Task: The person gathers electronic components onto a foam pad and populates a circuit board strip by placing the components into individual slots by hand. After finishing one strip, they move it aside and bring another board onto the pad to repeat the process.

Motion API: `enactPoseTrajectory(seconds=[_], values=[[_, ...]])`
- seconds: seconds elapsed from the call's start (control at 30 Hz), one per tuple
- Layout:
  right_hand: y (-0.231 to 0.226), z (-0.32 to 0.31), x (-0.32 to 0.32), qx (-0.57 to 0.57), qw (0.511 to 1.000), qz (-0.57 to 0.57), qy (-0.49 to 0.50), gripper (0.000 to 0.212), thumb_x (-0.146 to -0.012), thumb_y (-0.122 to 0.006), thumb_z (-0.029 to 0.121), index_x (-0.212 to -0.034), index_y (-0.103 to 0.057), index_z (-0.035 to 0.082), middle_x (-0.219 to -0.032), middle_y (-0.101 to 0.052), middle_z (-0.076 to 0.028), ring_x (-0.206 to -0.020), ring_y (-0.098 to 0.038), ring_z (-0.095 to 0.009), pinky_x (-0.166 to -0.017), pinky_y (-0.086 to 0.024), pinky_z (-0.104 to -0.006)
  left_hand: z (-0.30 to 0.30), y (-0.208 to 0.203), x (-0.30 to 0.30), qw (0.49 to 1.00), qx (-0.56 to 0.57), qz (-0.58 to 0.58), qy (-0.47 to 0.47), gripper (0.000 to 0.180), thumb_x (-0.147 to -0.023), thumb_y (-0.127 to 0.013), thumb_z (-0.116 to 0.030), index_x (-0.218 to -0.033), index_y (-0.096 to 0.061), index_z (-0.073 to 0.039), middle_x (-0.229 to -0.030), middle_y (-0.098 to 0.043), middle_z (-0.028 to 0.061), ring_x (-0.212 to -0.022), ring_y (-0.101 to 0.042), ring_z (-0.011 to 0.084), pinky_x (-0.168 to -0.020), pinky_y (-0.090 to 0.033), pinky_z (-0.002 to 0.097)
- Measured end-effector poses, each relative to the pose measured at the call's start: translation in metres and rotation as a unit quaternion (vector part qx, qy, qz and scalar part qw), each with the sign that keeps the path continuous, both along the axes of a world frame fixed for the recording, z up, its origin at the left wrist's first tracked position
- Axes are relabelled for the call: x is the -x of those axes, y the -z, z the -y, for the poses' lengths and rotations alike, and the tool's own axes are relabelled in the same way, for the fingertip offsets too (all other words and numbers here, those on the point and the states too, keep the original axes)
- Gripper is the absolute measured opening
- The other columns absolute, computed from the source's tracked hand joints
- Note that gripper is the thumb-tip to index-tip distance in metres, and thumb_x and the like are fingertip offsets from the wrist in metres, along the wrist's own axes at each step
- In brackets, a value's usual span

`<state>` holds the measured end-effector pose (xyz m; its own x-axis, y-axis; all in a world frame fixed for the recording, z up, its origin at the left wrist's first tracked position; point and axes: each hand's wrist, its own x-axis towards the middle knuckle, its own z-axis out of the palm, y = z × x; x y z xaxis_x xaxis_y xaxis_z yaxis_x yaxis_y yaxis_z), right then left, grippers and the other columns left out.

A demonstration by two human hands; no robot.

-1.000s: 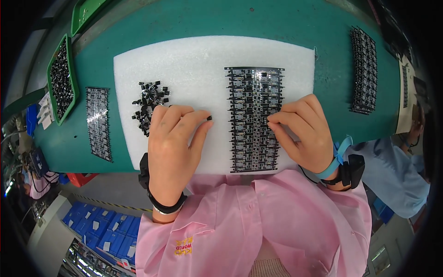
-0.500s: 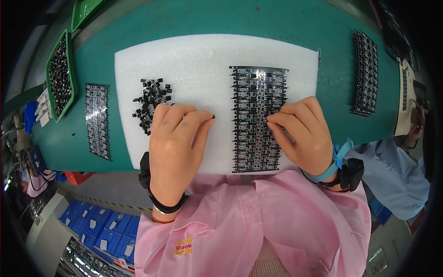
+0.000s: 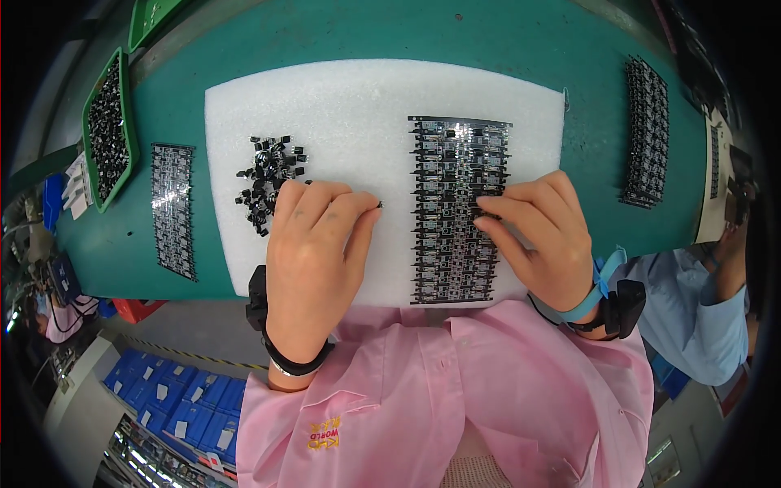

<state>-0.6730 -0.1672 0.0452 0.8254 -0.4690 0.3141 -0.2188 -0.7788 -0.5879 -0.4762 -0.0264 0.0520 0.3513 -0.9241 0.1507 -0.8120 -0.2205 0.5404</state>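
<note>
My left hand (image 3: 319,248) is closed in a pinch, with a small black electronic component (image 3: 380,205) showing at the thumb and index fingertips. It hovers over the white foam mat, just beside a loose pile of black components with metal leads (image 3: 272,175). Over the right part of the mat lies a panel of black circuit boards (image 3: 455,264) in rows. My right hand (image 3: 543,232) is at the panel's right half, thumb and index fingertips a little apart on the boards. Whatever lies under those fingertips is too small to make out.
The white foam mat (image 3: 350,98) rests on a green table (image 3: 325,32). Another board panel (image 3: 172,211) lies left, and a stack of panels (image 3: 647,130) right. A green tray (image 3: 130,138) of components stands far left. A person in a blue sleeve (image 3: 691,317) sits at right.
My right thumb and index finger have parted slightly at the panel. My left hand has barely moved and keeps its pinch. The person at right has shifted an arm.
</note>
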Motion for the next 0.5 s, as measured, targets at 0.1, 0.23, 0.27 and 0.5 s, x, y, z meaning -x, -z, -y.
enactPoseTrajectory(seconds=[0.1, 0.23, 0.27, 0.5], values=[[-0.001, 0.003, 0.006, -0.009, 1.000, 0.003, 0.023, 0.026, -0.068, -0.080, -0.003, -0.092, -0.070, 0.000, -0.086, -0.062, -0.010, -0.077, -0.055, -0.027, -0.064, -0.045, -0.0339, 0.001, -0.004, 0.004, 1.000, 0.001, -0.002, 0.004, 0.018, -0.073, -0.077, 0.001, -0.088, -0.070, -0.005, -0.087, -0.064, 0.0066, -0.081, -0.055, 0.0253, -0.070, -0.046, 0.0349], [0.008, 0.004, 0.015, -0.026, 0.998, 0.008, 0.056, 0.023, -0.070, -0.080, -0.002, -0.091, -0.070, 0.002, -0.085, -0.062, -0.009, -0.078, -0.056, -0.027, -0.064, -0.045, -0.0339, 0.010, -0.009, 0.014, 0.999, 0.011, -0.024, 0.033, 0.018, -0.073, -0.076, 0.001, -0.089, -0.069, -0.004, -0.088, -0.063, 0.0069, -0.081, -0.055, 0.0265, -0.069, -0.046, 0.0356], [0.013, 0.004, 0.017, -0.033, 0.997, 0.012, 0.063, 0.023, -0.070, -0.080, -0.002, -0.091, -0.070, 0.002, -0.085, -0.062, -0.009, -0.077, -0.056, -0.026, -0.064, -0.045, -0.0337, 0.014, -0.009, 0.018, 0.998, 0.019, -0.038, 0.054, 0.018, -0.074, -0.075, 0.001, -0.089, -0.068, -0.003, -0.088, -0.062, 0.0074, -0.081, -0.055, 0.0276, -0.069, -0.047, 0.0363], [0.020, 0.003, 0.020, -0.060, 0.994, 0.045, 0.078, 0.023, -0.070, -0.079, -0.004, -0.090, -0.070, 0.003, -0.085, -0.061, -0.009, -0.077, -0.055, -0.025, -0.065, -0.044, -0.0331, 0.029, -0.006, 0.036, 0.993, 0.015, -0.025, 0.110, 0.018, -0.075, -0.073, 0.001, -0.091, -0.066, -0.002, -0.090, -0.060, 0.0084, -0.082, -0.054, 0.0286, -0.069, -0.048, 0.0365]])
